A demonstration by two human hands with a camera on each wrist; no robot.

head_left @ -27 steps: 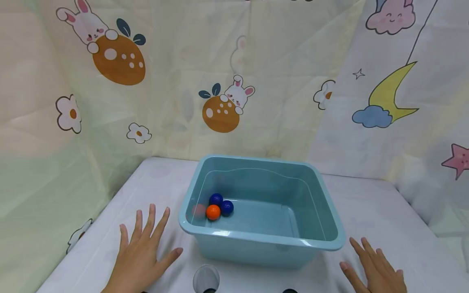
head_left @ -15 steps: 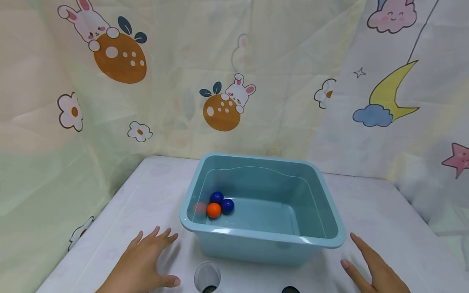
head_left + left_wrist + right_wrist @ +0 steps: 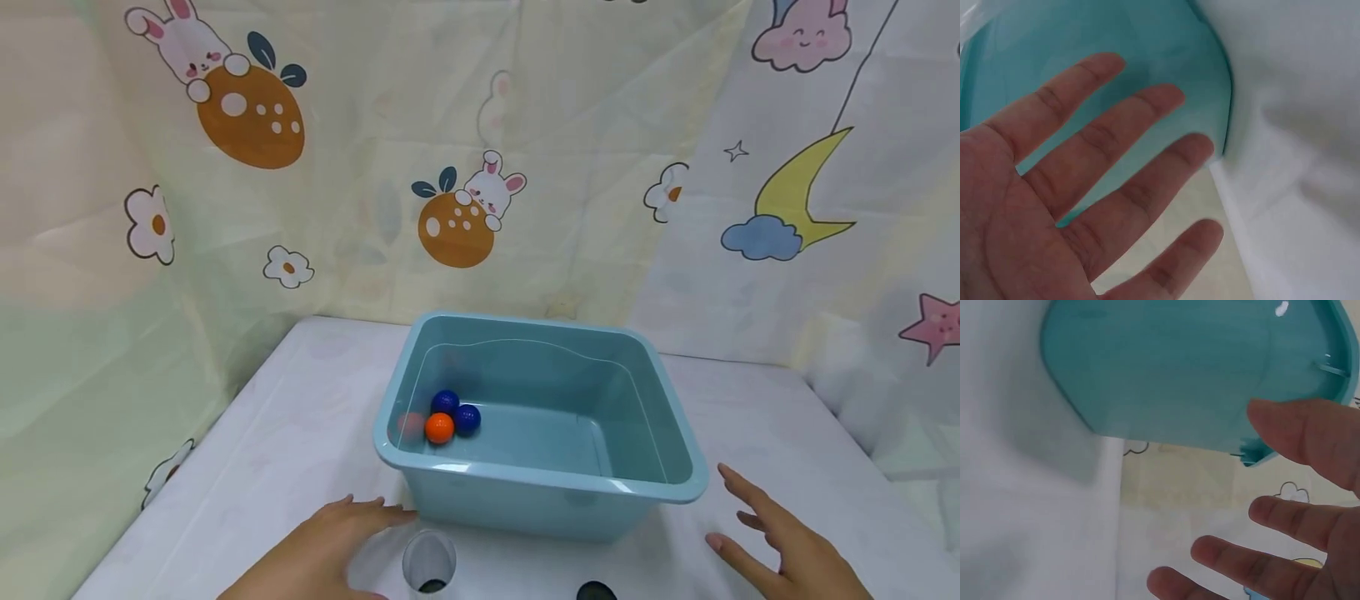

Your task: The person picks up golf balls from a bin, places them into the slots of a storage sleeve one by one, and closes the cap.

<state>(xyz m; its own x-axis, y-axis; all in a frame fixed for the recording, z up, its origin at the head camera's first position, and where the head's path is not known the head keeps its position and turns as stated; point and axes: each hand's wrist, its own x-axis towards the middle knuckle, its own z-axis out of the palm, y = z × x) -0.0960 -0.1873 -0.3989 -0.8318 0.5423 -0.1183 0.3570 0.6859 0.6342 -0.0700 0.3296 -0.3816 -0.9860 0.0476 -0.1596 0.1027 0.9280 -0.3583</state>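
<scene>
Your left hand (image 3: 322, 554) near tub's near-left corner, fingers straight, grip apart, holding nothing; your right hand (image 3: 787, 546) by near-right corner, fingers spread, empty; blue tub (image 3: 540, 492) mid surface (image 3: 285, 433), orange ball (image 3: 439, 428) and two blue balls (image 3: 455, 411) inside at left

A white cloth (image 3: 300, 433) covers the table; cartoon-printed curtains (image 3: 375, 167) hang behind it.

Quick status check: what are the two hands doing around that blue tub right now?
Left hand open, beside the tub, no grip. Right hand open, right of it, holding nothing. Three balls inside tub. Nothing blocking either hand.
</scene>
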